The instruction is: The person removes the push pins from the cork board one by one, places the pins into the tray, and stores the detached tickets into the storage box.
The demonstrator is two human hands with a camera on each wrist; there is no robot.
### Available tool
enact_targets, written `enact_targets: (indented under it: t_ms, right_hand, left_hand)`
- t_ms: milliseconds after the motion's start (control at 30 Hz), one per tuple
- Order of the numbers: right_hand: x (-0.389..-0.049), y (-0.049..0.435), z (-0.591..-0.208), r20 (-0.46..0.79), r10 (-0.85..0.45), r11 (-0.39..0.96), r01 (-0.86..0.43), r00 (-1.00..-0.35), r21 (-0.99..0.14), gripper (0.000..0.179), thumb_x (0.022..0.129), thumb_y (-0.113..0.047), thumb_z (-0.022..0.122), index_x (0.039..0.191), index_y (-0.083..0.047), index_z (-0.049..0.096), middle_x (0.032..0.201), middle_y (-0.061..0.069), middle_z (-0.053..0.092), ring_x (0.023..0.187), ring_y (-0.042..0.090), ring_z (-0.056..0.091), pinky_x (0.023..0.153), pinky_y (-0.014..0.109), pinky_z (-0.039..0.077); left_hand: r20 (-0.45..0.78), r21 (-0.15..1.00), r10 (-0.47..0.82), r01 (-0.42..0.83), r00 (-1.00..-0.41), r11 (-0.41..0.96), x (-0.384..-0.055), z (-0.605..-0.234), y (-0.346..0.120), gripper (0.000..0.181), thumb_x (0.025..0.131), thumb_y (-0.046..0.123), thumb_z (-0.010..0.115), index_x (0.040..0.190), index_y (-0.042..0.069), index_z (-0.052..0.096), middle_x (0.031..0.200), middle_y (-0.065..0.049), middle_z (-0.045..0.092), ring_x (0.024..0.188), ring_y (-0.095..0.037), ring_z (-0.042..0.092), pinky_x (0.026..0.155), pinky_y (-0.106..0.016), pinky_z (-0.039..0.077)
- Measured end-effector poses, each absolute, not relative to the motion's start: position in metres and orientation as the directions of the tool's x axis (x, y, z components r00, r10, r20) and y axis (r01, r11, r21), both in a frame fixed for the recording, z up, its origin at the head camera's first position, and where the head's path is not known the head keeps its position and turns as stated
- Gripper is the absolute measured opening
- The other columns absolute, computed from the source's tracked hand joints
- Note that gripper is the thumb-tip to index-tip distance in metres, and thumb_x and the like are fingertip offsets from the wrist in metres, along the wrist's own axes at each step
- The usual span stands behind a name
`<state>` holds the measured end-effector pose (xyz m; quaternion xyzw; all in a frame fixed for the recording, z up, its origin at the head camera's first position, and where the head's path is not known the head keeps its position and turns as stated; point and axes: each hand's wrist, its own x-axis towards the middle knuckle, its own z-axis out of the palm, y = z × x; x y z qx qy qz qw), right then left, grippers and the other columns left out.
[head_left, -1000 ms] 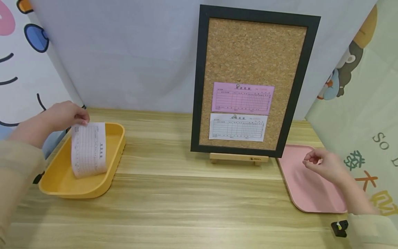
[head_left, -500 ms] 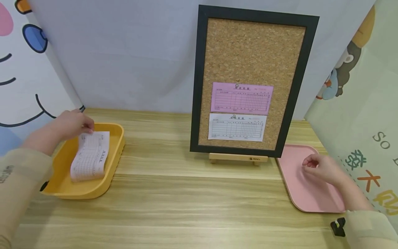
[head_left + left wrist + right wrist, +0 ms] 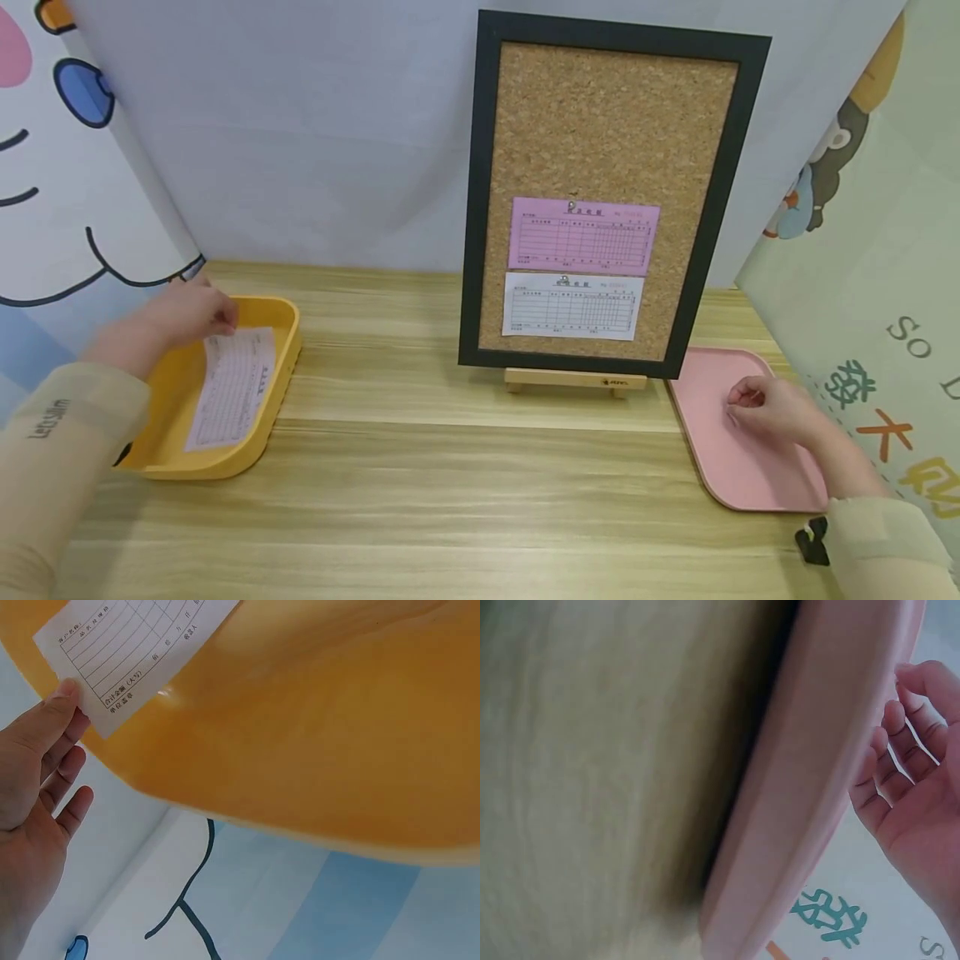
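My left hand [image 3: 197, 312] is over the yellow tray [image 3: 285, 379], pinching one end of a pale receipt slip [image 3: 234, 387] printed with a grid. The left wrist view shows the thumb on top of a corner of the slip [image 3: 135, 660], with the other fingers below and behind. The slip lies nearly flat inside the tray. Over the pink tray [image 3: 720, 467], my right hand [image 3: 772, 408] holds its thumb and index fingertip close together, the other fingers curled. I cannot tell whether something small is between them. In the right wrist view, the tray's rim [image 3: 810, 780] partly hides those fingertips.
A black-framed cork board [image 3: 607, 125] leans on a small wooden easel [image 3: 573, 382] at the back. Pinned on it are a pink receipt slip [image 3: 585, 237] and a white one [image 3: 572, 307]. A small black object [image 3: 813, 542] lies near the right sleeve.
My left hand has moved right and lowered, and the slip it holds has gone from hanging and curled to lying flatter in the yellow tray. My right hand has barely moved.
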<state>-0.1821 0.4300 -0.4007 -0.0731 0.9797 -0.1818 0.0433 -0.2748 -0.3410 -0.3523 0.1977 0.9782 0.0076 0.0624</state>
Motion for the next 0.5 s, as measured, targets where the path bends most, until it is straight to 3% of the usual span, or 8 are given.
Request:
enact_targets:
  t_ms: [167,500]
  right_hand:
    - [-0.182,0.434,-0.405,-0.07,-0.17,0.912,-0.13,-0.983,-0.388,0.012,0.083,-0.02,0.071,0.084,-0.011,0.063,0.077,-0.002,0.06,0.068,0.005,0.049,0.061,0.021,0.041]
    - [-0.183,0.443,-0.41,-0.066,-0.184,0.9,-0.141,-0.981,-0.412,0.01,0.082,-0.015,0.07,0.085,-0.009,0.063,0.077,-0.001,0.058,0.066,0.001,0.048,0.06,0.02,0.042]
  left_hand:
    - [-0.151,0.027,0.387,0.388,-0.91,0.921,-0.273,-0.355,-0.34,0.005,0.085,0.015,0.069,0.081,0.013,0.066,0.082,-0.006,0.053,0.08,-0.027,0.044,0.07,-0.042,0.039]
    - [-0.146,0.008,0.384,0.387,-0.912,0.922,-0.274,-0.359,-0.338,0.004,0.083,0.011,0.07,0.083,0.011,0.066,0.079,-0.002,0.057,0.082,-0.027,0.044,0.075,-0.045,0.039]
